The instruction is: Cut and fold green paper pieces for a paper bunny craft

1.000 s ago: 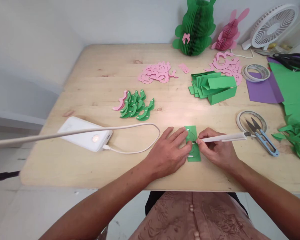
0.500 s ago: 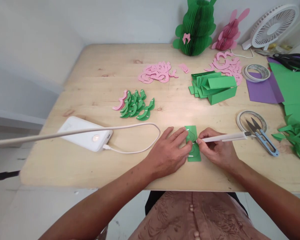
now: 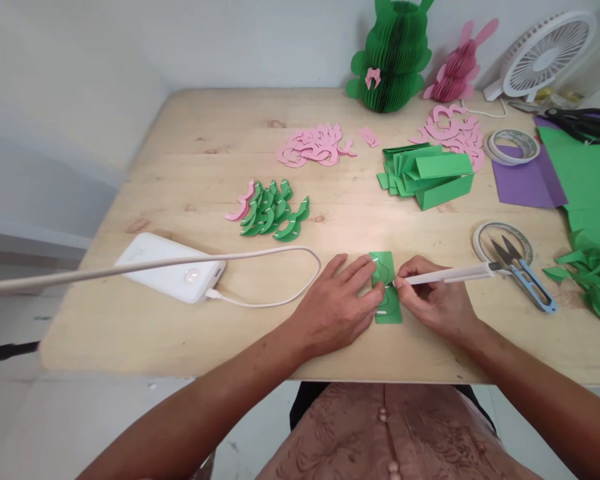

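Note:
My left hand (image 3: 343, 303) lies on the table, its fingers spread and pressing on the left side of a small green paper strip (image 3: 390, 319). Curved outlines and small white marks show on that strip; part of it is covered by my fingers. My right hand (image 3: 433, 300) grips a white pen (image 3: 450, 274) between thumb and fingers. The pen's tip meets the right edge of the strip near its middle, and its dark end points right. Nearby on the right, blue thread snips (image 3: 533, 283) rest partly over a roll of tape (image 3: 479, 243).
A white power bank (image 3: 167, 267) with a cable (image 3: 260, 305) lies left. Beyond are green cutouts (image 3: 267, 217), pink cutouts (image 3: 313, 147) and folded green paper (image 3: 443, 173). Green scraps (image 3: 597, 273) lie right. Honeycomb paper figures, green (image 3: 395, 60) and pink (image 3: 457, 67), stand behind, beside a fan (image 3: 547, 57).

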### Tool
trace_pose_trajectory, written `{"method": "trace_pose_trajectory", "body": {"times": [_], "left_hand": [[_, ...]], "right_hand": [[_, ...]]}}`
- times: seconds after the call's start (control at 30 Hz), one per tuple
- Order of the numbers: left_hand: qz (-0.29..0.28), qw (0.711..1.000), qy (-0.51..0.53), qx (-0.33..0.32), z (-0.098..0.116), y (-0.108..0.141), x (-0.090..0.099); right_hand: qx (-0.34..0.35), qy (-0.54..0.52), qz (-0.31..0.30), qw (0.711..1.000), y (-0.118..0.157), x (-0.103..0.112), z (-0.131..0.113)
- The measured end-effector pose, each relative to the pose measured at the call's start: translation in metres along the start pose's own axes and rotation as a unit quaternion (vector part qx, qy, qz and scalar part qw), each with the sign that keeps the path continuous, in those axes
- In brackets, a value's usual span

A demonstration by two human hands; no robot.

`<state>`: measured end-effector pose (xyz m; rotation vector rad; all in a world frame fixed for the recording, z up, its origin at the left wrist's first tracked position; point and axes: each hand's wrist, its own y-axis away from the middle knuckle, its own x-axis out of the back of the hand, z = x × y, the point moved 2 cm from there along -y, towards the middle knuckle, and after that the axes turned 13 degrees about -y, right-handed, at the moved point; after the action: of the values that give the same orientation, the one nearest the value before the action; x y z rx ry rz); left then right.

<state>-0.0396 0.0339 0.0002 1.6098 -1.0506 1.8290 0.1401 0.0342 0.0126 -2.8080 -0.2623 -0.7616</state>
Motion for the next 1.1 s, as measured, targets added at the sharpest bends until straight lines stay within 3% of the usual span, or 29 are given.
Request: {"method": "trace_pose_trajectory", "body": {"times": [0.6, 1.1], "left_hand": [[-0.005, 1.000, -0.005, -0.001, 0.0000, 0.0000, 0.0010], [0.026, 0.999, -0.016, -0.010, -0.0006, 0.0012, -0.0007]], "right_hand": [[-0.006, -0.008, 0.004, 1.000, 0.0012, 0.0006, 0.0007], [-0.015, -0.019, 0.002, 1.000, 0.0016, -0.0003, 0.0031]]}}
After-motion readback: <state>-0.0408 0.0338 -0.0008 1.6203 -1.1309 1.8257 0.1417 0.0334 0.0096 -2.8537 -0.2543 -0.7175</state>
